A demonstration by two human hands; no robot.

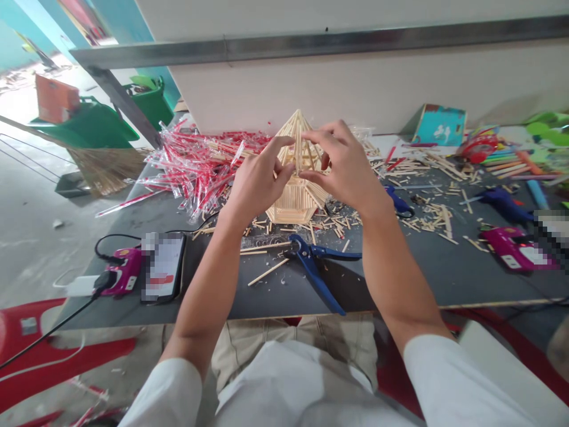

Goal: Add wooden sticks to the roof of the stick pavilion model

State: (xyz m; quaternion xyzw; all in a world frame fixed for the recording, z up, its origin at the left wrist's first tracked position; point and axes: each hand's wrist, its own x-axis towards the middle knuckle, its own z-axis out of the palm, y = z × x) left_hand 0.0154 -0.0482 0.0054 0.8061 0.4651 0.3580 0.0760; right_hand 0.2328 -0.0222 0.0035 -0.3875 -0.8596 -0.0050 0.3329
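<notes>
A small pavilion-like model of thin wooden sticks (pixel 291 207) stands upright on the dark table, with a pointed roof and a many-sided base. At its left side is my left hand (pixel 261 178), index finger and thumb curved apart. My right hand (pixel 344 169) mirrors it on the right, thumb and index finger also spread. The fingertips of both hands come close to an upright stick at the model's middle; whether they touch it I cannot tell. Nearer to me lie blue-handled cutting pliers (pixel 315 270), a clear ruler (pixel 262 242) and a loose stick (pixel 268 272).
Red-and-clear plastic wrappers (pixel 200 166) pile up at the left. A phone (pixel 165 267) and a magenta power adapter (pixel 124 270) with cables sit at the left front. Cut stick pieces litter the right, near a blue glue gun (pixel 507 203) and another magenta adapter (pixel 518 249).
</notes>
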